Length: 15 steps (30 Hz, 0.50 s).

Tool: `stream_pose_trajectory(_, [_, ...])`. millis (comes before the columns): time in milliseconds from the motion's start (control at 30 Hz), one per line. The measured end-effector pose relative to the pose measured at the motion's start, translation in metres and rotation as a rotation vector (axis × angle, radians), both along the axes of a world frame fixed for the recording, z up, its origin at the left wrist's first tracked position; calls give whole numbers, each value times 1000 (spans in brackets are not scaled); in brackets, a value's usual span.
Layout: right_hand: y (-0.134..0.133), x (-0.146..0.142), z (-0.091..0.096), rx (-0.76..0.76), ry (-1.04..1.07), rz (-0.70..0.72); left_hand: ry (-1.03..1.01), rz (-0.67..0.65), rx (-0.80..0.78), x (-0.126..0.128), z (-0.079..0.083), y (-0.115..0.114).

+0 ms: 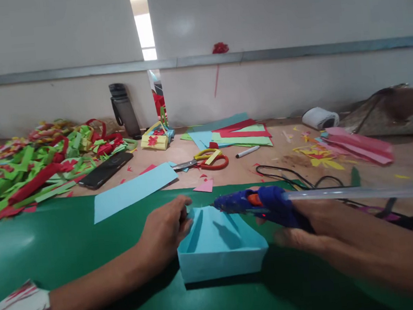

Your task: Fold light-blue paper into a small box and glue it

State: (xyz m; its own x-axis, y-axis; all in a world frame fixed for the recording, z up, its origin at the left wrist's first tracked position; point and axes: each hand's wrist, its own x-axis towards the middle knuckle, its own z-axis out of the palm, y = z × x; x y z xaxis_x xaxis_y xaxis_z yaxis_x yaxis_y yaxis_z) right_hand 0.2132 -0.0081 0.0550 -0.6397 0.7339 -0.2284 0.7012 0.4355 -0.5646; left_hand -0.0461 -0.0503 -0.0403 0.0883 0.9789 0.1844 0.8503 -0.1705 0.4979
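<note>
Toward counter's (282, 152) near edge, blue box (223, 264) pinched at far-left corner by left fingers (182, 203); glue gun (274, 204) gripped by right fingers (286, 237). Gluing apparently underway; steady nozzle (218, 203) needed.

Forearms (108, 277) angled inward; left hand (169, 223) pinching, right hand (316, 225) gripping.

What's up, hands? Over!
Left hand holding blue box, back left corner. Right hand holding glue gun, tip near box's back. Scissors lie beyond, out of the way.
</note>
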Motion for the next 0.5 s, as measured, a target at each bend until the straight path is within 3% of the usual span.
stream_pose_trajectory(133, [0, -5, 2, -2, -35, 12, 62, -96, 149, -1, -5, -3])
stream_pose_trajectory(300, [1, -14, 3, 37, -118, -38, 161, -241, 182, -5, -3, -8])
stream_pose_trajectory(500, [3, -23, 0, 10, -193, -72, 302, -306, 298, -6, -3, -17])
